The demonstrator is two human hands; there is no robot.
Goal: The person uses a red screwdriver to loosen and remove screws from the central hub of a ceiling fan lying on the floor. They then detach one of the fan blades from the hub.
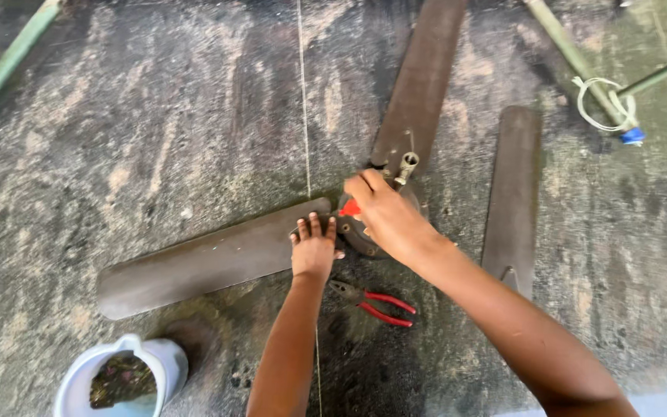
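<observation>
While the left hand (313,251) presses flat, fingers spread, on a brown fan blade (202,265), the right hand (386,216) grips a red-handled tool (350,208) at the fan hub (364,235), centre frame.

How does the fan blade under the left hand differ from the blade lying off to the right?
The blade under the left hand, the left blade, is joined to the fan's hub and lies nearly crosswise; the loose blade lies apart from the hub, pointing up and down the picture. The left blade is being pressed; nothing touches the loose one. Both are dark brown, long and dusty.
</observation>
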